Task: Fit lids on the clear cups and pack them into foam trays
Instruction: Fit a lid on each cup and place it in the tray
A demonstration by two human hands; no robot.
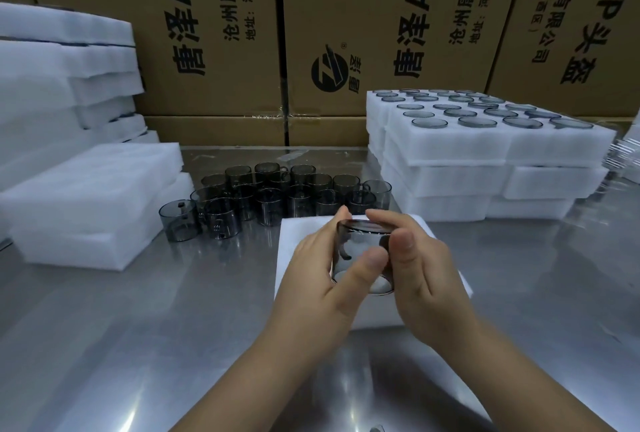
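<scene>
Smoky clear plastic cup (pixel 360 258) — upright, lidded, clasped between left hand (pixel 322 272) and right hand (pixel 422 272), over white foam sheet (pixel 301 234) — mid-counter

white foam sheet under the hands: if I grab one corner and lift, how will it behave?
The foam sheet looks thin and lies flat on the metal table, so it would probably droop rather than stay stiff. Likely very light, like the stacked foam trays. On that glossy tabletop it may slide easily when pushed.

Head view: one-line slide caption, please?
Both hands, left hand and right hand, hold a smoky clear plastic cup above a white foam sheet.
</scene>
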